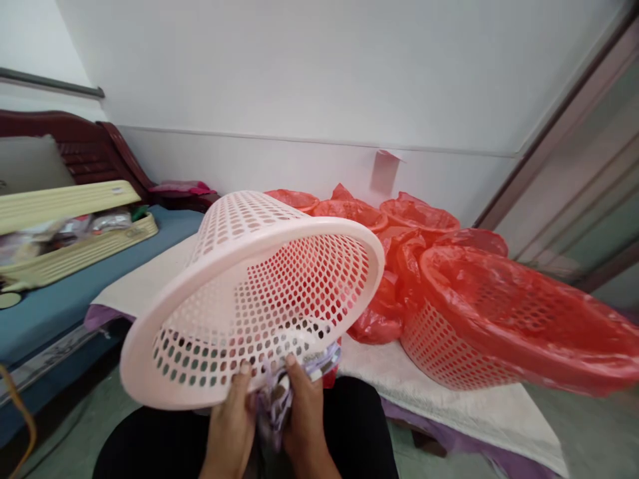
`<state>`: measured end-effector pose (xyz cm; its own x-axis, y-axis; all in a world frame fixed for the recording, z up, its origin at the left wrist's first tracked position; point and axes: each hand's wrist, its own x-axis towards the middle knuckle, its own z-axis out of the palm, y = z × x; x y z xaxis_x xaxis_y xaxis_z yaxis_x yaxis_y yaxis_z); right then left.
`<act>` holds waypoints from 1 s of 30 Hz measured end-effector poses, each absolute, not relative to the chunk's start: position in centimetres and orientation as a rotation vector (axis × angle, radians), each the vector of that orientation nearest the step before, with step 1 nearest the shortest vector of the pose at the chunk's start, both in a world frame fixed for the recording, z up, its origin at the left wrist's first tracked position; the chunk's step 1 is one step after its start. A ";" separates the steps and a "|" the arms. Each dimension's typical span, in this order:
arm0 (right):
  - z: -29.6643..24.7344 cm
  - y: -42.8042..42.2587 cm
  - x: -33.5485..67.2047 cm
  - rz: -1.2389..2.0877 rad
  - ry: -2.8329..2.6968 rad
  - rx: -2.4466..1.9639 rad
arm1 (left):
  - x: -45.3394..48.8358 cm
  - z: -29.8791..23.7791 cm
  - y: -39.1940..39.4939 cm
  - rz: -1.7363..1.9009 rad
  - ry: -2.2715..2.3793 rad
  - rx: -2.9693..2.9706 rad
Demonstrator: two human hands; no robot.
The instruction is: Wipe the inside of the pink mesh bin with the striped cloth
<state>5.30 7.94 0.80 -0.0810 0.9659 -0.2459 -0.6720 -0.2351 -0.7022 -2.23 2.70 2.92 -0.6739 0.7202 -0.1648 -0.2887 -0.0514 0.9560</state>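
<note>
A pale pink perforated plastic basket (259, 293) lies tilted on its side in front of me, its open mouth facing me. My left hand (230, 426) grips the basket's lower rim, fingertips over the edge. My right hand (303, 416) is beside it, pinching a crumpled thin plastic bag (279, 392) with purple print at the same rim. Both hands are above my lap in dark trousers.
Several pink baskets lined with red plastic bags (479, 313) stand on a low cream-covered platform (449, 392) to the right and behind. A blue bed (60, 299) with a yellow slatted tray (74, 246) of items is on the left. A white wall stands behind.
</note>
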 end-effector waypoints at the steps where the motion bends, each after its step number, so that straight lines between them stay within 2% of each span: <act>1: 0.7 7.7 5.3 1.666 -0.476 -0.812 | -2.4 2.7 2.7 1.767 1.491 0.484; 4: 0.6 8.8 7.0 1.578 -0.446 -0.876 | -4.5 3.1 2.5 1.768 1.394 0.493; 9: 0.5 11.7 10.8 1.225 -0.637 -0.978 | -9.4 5.6 2.3 1.974 1.409 0.414; 12: 0.6 11.9 10.8 1.131 -0.684 -0.995 | -9.2 6.3 2.6 2.013 1.411 0.360; 16: 0.5 9.6 7.5 1.386 -0.536 -0.938 | -5.1 5.7 2.9 2.120 1.296 0.302; 20: -0.2 6.2 3.3 1.710 -0.488 -0.692 | -2.0 3.6 2.8 1.938 1.576 0.327; 23: -0.6 5.0 2.1 1.781 -0.487 -0.619 | -1.9 2.2 2.5 1.819 1.659 0.395; 30: -0.1 4.4 4.5 1.866 -0.835 -0.684 | -2.6 2.9 2.9 1.917 1.655 0.450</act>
